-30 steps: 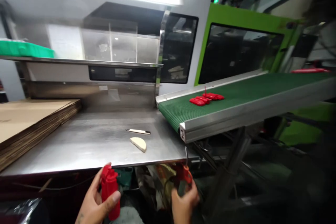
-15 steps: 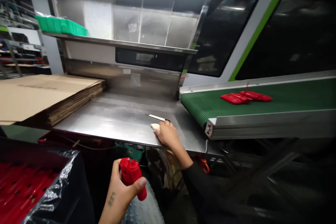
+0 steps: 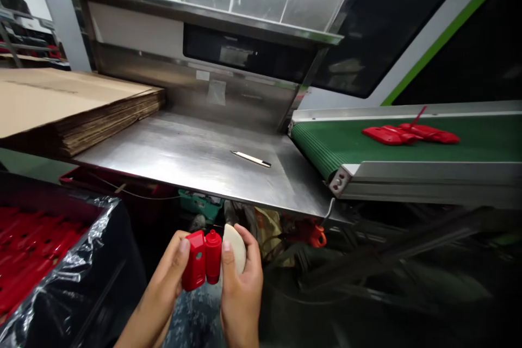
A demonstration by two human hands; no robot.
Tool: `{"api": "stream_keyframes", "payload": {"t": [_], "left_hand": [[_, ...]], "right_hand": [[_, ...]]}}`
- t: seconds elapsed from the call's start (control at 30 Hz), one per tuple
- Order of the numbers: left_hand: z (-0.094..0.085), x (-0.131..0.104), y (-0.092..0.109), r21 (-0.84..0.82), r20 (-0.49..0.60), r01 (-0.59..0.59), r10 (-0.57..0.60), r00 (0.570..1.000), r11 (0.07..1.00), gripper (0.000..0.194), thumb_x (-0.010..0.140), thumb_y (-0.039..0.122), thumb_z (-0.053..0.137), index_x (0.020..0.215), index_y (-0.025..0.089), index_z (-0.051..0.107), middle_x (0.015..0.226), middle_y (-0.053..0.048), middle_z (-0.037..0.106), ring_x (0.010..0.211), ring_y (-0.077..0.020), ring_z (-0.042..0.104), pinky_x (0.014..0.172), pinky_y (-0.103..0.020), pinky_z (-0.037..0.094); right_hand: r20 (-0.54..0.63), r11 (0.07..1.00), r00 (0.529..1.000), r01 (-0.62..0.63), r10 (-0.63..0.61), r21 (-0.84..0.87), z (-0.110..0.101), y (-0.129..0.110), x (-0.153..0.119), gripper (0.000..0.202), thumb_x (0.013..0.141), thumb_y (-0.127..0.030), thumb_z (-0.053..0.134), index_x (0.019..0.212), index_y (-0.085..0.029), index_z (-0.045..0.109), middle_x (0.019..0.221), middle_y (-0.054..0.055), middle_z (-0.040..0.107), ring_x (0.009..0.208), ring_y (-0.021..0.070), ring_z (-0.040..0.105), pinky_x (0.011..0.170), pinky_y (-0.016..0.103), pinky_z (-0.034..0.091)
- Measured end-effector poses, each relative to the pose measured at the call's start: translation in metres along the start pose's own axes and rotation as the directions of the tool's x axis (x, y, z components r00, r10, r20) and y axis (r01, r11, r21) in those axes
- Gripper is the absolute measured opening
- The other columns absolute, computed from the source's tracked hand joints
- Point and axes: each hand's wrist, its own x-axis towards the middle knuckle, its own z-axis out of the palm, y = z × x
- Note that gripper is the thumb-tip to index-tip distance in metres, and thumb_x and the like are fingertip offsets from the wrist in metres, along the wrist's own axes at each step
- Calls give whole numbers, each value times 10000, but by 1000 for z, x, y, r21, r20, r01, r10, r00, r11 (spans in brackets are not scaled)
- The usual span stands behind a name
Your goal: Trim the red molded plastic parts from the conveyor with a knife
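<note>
A glossy red plastic part (image 3: 194, 262), with a block-shaped side and a round side, is gripped in my left hand (image 3: 165, 272) by its left edge. Close beside its round side, my right hand (image 3: 242, 288) pinches a flat, cream-coloured pad with a rounded edge (image 3: 234, 247) between thumb and fingers. Whether the pad touches the red part I cannot tell. On the steel table (image 3: 191, 155) beyond my hands lies a slim white pen-like tool (image 3: 250, 159) with a dark tip and dark end.
Red parts (image 3: 408, 135) lie on a green conveyor belt (image 3: 326, 147) at the right. Stacked cardboard sheets (image 3: 110, 119) cover the table's left side. A plastic-lined bin (image 3: 92, 239) of red parts stands at lower left. A steel shelf (image 3: 244, 19) overhangs the back.
My right hand has lifted the cream pad off the table and brought it beside the red part. My left hand has turned the part more upright. The view has tilted down.
</note>
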Motion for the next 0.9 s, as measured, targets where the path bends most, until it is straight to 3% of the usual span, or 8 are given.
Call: {"api": "stream_keyframes", "payload": {"t": [0.1,0.2,0.3,0.47,0.57,0.67,0.8,0.9], "left_hand": [[-7,-2,-1,-142,43,119,-114,993,983,402,840,518,583,1120,230,607,1104,-56,667,1019,-246,606,886,-349,458],[-14,-1,-7,-191,-22,149,-156,987,970,433,804,483,650,1137,209,619,1120,-63,679,1055,-258,605,912,-359,463],[-21,-1,-15,-284,-86,142,-172,981,948,397,745,423,724,1064,198,657,1027,-47,709,998,-243,636,881,-336,493],[-19,1,-14,-406,-33,150,-178,984,901,288,804,480,633,962,239,652,853,-6,705,912,-230,661,838,-341,518],[-4,-1,-5,-352,-37,178,-204,978,919,410,838,594,522,1080,276,617,899,-18,721,896,-234,670,783,-335,523],[13,-5,-1,-230,-21,197,-207,978,953,616,835,686,413,1189,223,611,972,-74,728,901,-260,670,790,-352,518],[26,-12,-8,-5,-201,115,-114,973,993,675,812,723,395,1113,185,671,1015,-101,712,1032,-306,627,899,-400,499],[27,-12,-8,101,-299,92,-58,953,991,617,784,706,480,1100,215,680,984,-92,715,1058,-323,611,873,-401,512]], "right_hand": [[34,999,999,11,-10,-36,-10,-9,-2,434,861,-498,533,1217,-252,494,1198,68,568,1063,238,571,958,425,453],[71,998,997,24,-19,-64,-14,-11,-8,405,863,-485,530,1200,-261,510,1175,59,575,1057,233,570,947,411,456],[77,997,997,37,-32,-68,-8,-8,-17,399,863,-474,533,1202,-264,512,1159,54,587,1038,215,588,902,365,486],[73,996,995,77,-74,-51,-1,-12,-26,361,899,-451,491,1211,-275,542,1168,51,573,1090,210,552,943,356,452],[100,973,972,219,-211,-68,-12,-26,-27,298,931,-360,476,1206,-301,574,1052,32,583,954,171,584,819,289,481],[127,915,929,366,-348,-168,-21,-44,-25,285,930,-263,505,1192,-320,599,938,16,580,764,128,595,629,237,475],[265,807,826,553,-498,-207,-12,-58,-17,280,951,-301,443,1175,-271,607,843,46,573,696,163,566,584,292,493],[264,718,765,644,-588,-264,-5,-57,-15,268,936,-266,470,1165,-224,603,815,61,581,678,173,546,602,327,499]]}}
